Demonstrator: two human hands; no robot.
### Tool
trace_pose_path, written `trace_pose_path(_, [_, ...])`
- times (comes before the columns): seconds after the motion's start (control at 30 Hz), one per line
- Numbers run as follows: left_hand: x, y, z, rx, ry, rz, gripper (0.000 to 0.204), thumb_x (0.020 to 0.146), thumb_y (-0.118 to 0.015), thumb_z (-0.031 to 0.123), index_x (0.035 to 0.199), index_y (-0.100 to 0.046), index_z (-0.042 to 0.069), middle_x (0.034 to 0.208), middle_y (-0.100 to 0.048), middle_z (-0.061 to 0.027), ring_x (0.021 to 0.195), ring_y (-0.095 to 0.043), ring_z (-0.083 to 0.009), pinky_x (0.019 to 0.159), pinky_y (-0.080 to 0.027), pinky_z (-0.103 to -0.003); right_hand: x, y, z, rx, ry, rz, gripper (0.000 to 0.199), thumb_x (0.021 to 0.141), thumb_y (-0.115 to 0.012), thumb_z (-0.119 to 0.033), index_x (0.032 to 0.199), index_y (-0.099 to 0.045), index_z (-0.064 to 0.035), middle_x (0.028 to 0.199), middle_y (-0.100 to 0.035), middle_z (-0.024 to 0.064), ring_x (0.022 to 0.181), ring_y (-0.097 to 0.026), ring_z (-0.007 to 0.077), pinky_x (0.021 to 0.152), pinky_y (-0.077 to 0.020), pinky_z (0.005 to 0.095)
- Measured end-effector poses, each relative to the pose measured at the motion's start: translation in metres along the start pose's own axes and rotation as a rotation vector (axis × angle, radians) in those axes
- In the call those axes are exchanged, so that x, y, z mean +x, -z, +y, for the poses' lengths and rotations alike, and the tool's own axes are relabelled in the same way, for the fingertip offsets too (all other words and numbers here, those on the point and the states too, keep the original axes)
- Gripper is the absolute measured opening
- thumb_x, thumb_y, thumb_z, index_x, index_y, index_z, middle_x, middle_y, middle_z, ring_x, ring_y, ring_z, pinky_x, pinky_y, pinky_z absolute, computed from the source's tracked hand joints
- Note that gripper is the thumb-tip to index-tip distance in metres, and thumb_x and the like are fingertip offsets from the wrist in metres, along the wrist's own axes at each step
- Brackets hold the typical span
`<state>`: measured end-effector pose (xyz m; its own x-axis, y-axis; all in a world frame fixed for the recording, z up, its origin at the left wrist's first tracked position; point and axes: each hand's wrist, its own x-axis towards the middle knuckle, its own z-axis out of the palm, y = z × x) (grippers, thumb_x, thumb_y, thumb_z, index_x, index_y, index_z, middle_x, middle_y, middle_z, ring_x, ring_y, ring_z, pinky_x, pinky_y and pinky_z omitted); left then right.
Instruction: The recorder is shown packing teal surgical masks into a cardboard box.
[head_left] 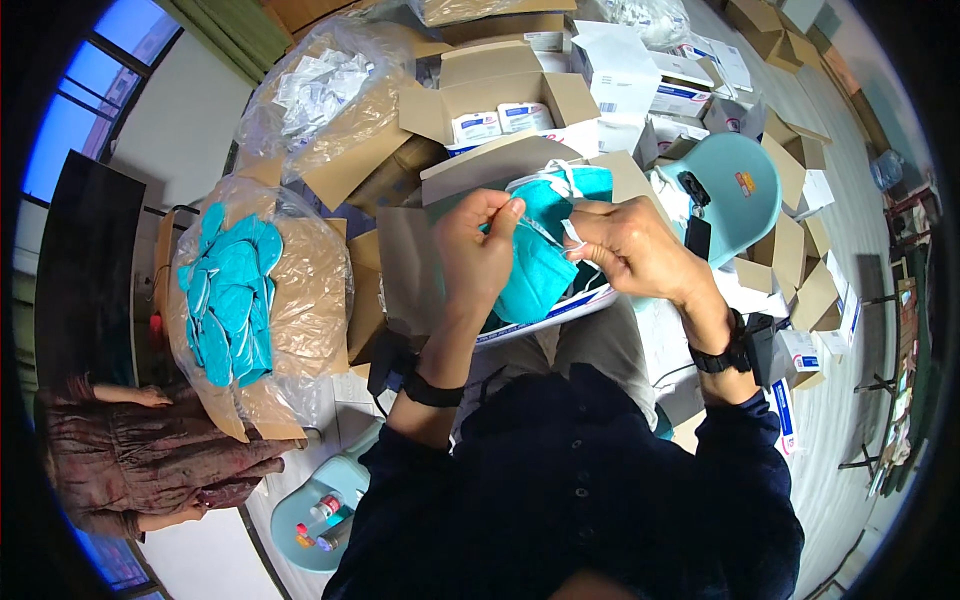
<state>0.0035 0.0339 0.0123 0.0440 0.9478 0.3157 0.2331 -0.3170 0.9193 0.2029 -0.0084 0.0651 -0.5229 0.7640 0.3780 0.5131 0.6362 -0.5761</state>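
A teal cup-shaped face mask [531,274] with white straps is between my hands, above an open cardboard box [410,262] at my lap. My left hand [474,248] is closed in a pinch at the mask's upper left edge. Pinched in my right hand [635,246] is a white strap [572,232] at the mask's right side. More teal material [585,182] and white straps show just behind, at the box; how many masks lie there I cannot tell. Both wrists wear black bands with small devices.
Left of me, a plastic-lined carton [305,300] holds a heap of teal masks [232,290]. Behind it sits a bag of white packets [322,88]. An open box [490,92] with white packs stands ahead. A teal chair [735,195] is at right; another person [150,455] is at left.
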Motion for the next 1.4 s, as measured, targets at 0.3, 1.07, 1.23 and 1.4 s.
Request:
trace_pose_path(0.3, [0.023, 0.033, 0.011, 0.243, -0.240, -0.132, 0.011, 0.083, -0.070, 0.010, 0.087, -0.068, 0.001, 0.075, -0.068, -0.0104, 0.066, -0.063, -0.0155, 0.063, -0.048, -0.027, 0.007, 0.005, -0.002, -0.164, -0.064, 0.152, 0.012, 0.091, -0.060, -0.013, 0.089, -0.055, -0.0019, 0.077, -0.054, 0.0162, 0.066, -0.054, 0.0373, 0.059, -0.0422, 0.0407])
trace_pose_path(1.07, [0.005, 0.021, 0.024, 0.263, -0.195, -0.149, 0.011, 0.084, -0.068, 0.007, 0.092, -0.070, 0.000, 0.084, -0.070, -0.0125, 0.075, -0.066, -0.0175, 0.070, -0.050, -0.029, 0.015, -0.045, -0.003, -0.054, -0.249, 0.304, 0.008, 0.080, -0.061, -0.005, 0.086, -0.057, -0.0052, 0.069, -0.061, 0.0129, 0.064, -0.061, 0.0378, 0.056, -0.0470, 0.0437])
trace_pose_path(1.23, [0.027, 0.047, -0.016, 0.301, -0.241, 0.110, 0.010, 0.086, -0.066, 0.009, 0.089, -0.069, 0.000, 0.079, -0.068, -0.0118, 0.070, -0.065, -0.0206, 0.066, -0.050, -0.031, 0.001, -0.038, -0.014, 0.182, -0.069, 0.221, 0.003, 0.082, -0.064, -0.005, 0.084, -0.061, -0.0054, 0.069, -0.061, 0.0105, 0.057, -0.060, 0.0310, 0.052, -0.0463, 0.0370])
trace_pose_path(1.4, [0.048, 0.069, -0.002, 0.248, -0.159, 0.055, 0.022, 0.091, -0.062, 0.015, 0.077, -0.064, -0.002, 0.075, -0.062, -0.0070, 0.069, -0.058, -0.0169, 0.066, -0.046, -0.029, -0.001, -0.007, -0.001, 0.449, -0.188, 0.268, 0.006, 0.090, -0.063, -0.010, 0.088, -0.065, -0.0046, 0.072, -0.063, -0.0007, 0.062, -0.054, 0.0095, 0.058, -0.0426, 0.0249])
